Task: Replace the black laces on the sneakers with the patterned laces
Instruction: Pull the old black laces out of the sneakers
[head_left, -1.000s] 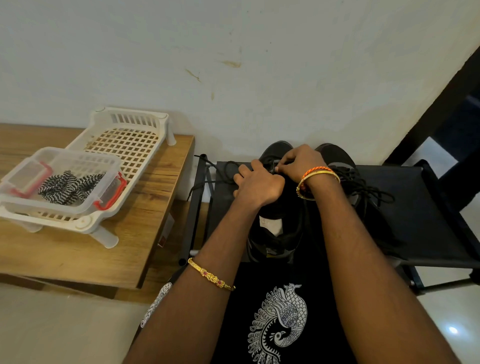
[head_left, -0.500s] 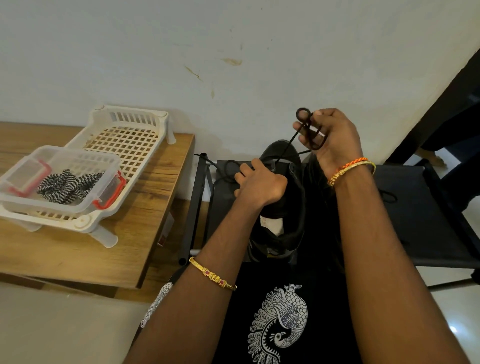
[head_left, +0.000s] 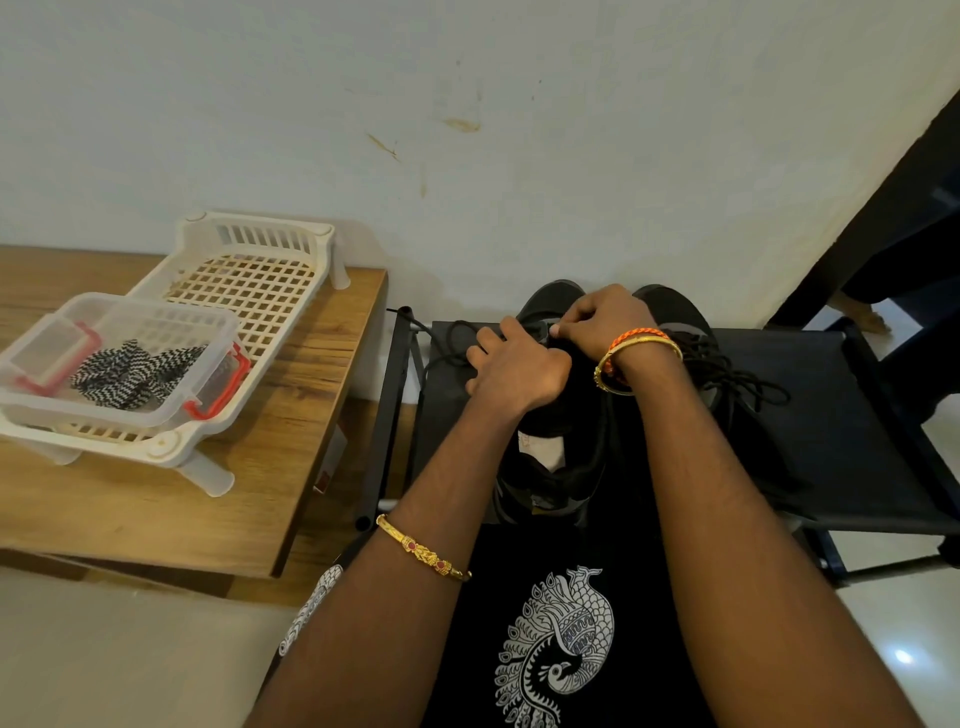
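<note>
Two black sneakers stand side by side on a black rack (head_left: 810, 415) in front of me. My left hand (head_left: 514, 369) grips the left sneaker (head_left: 550, 467) over its tongue. My right hand (head_left: 605, 319) is down at that sneaker's eyelets, fingers pinching the black lace there. A loose stretch of black lace (head_left: 452, 343) trails off to the left of the shoe. The right sneaker (head_left: 675, 306) is mostly behind my right wrist, its black laces (head_left: 737, 374) loose on the rack. The black-and-white patterned laces (head_left: 130, 374) lie in a clear box (head_left: 218, 332) with red clips.
The clear box sits in a white plastic basket tray (head_left: 249, 270) on a wooden table (head_left: 156, 519) to the left. A pale wall rises just behind the rack. A dark door frame (head_left: 893, 208) stands at the right. Tiled floor shows at the lower right.
Half a second ago my right hand was raised high, pulling a length of black lace up out of the left sneaker. It has come back down to the eyelets. My left hand stayed on the shoe.
</note>
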